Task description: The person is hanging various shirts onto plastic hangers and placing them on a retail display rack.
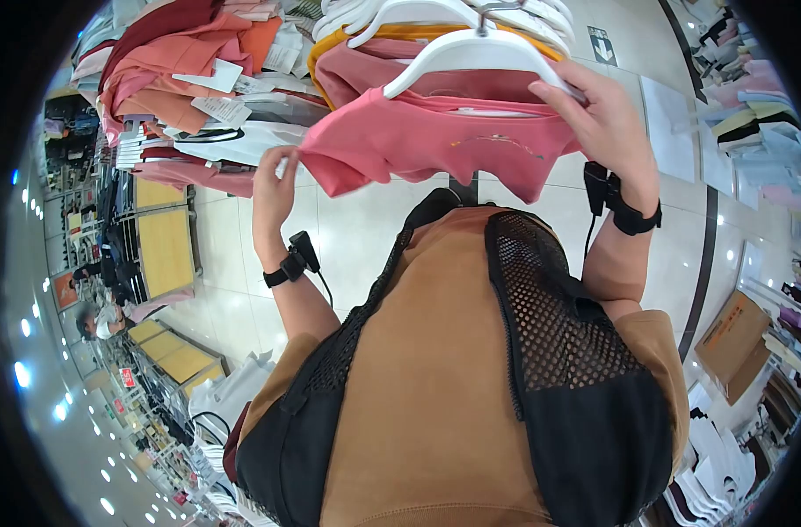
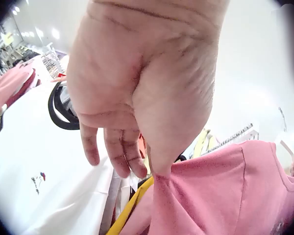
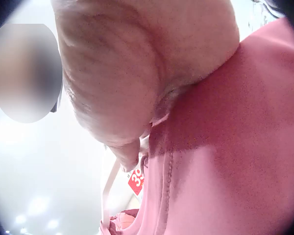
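A pink shirt (image 1: pixel 435 145) with a small line of print on its chest hangs on a white hanger (image 1: pixel 471 51) in front of the person. The left hand (image 1: pixel 275 189) pinches the shirt's sleeve between thumb and fingers and holds it out to the side; in the left wrist view the other fingers (image 2: pixel 121 152) hang loosely. At the opposite shoulder, the right hand (image 1: pixel 607 119) grips the hanger's end together with the pink cloth. Its thumb lies near the neckline in the head view. Much of the right fingers is hidden behind the shirt in the right wrist view.
Behind the pink shirt hang a yellow garment (image 1: pixel 323 63) and several white hangers (image 1: pixel 541 19). Folded coral clothes (image 1: pixel 167 75) with paper tags lie to the left, above a white shirt (image 2: pixel 44 161). A red price sign (image 3: pixel 136 182) shows beyond the collar. Cardboard box (image 1: pixel 732 344) stands at right.
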`<state>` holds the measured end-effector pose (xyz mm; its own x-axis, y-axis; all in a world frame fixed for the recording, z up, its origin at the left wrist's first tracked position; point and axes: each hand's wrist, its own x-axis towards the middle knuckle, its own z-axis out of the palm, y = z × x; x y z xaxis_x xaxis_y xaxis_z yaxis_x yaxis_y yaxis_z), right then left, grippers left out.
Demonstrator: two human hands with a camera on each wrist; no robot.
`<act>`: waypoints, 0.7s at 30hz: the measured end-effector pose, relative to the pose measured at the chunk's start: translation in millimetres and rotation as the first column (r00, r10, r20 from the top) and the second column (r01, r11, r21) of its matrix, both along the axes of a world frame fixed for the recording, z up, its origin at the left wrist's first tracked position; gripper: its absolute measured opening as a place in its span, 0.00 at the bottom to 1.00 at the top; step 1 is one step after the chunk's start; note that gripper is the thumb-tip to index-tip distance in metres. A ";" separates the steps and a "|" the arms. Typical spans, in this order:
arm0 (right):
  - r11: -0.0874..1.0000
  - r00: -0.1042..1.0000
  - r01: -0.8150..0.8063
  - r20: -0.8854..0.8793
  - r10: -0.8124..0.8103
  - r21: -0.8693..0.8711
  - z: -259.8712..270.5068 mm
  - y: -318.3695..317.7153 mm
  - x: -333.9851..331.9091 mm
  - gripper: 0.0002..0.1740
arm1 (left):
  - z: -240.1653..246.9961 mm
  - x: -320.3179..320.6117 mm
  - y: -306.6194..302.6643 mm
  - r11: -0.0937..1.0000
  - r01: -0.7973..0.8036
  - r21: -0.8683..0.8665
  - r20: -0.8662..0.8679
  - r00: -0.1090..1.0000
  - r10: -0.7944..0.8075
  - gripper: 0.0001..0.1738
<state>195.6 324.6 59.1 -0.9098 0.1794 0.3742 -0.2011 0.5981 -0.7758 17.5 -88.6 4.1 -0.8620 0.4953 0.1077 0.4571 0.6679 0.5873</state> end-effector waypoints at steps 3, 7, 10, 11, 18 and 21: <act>0.999 0.997 -0.025 0.071 0.022 0.033 9.9 11.9 6.8 0.16 | 2.7 -1.0 6.7 0.964 -0.102 0.246 0.009 0.995 0.102 0.11; 0.999 0.995 -0.037 0.091 0.038 -0.014 10.9 13.3 10.5 0.17 | -3.3 0.9 40.7 0.833 -0.207 0.513 -0.107 0.947 0.302 0.15; 0.997 0.990 -0.044 0.132 0.052 -0.066 8.7 9.9 13.2 0.18 | 5.5 3.6 60.4 0.795 -0.243 0.555 -0.156 0.909 0.387 0.15; 0.997 0.990 -0.043 0.132 0.051 -0.066 7.7 10.6 13.8 0.18 | 8.2 2.9 63.6 0.781 -0.235 0.578 -0.201 0.887 0.416 0.16; 0.997 0.995 -0.012 0.102 0.020 -0.078 3.3 11.0 15.3 0.18 | 32.6 15.8 76.4 0.913 -0.165 0.374 -0.395 0.862 0.317 0.17; 0.995 0.996 0.009 0.092 0.000 -0.098 2.9 5.2 15.9 0.17 | 53.3 47.9 102.4 0.991 0.133 0.030 -0.671 0.737 -0.079 0.17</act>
<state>211.6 329.8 62.1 -0.9387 0.2151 0.2692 -0.1238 0.5184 -0.8461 65.3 13.7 57.4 -0.4984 0.5465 0.6730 0.8148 0.5605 0.1483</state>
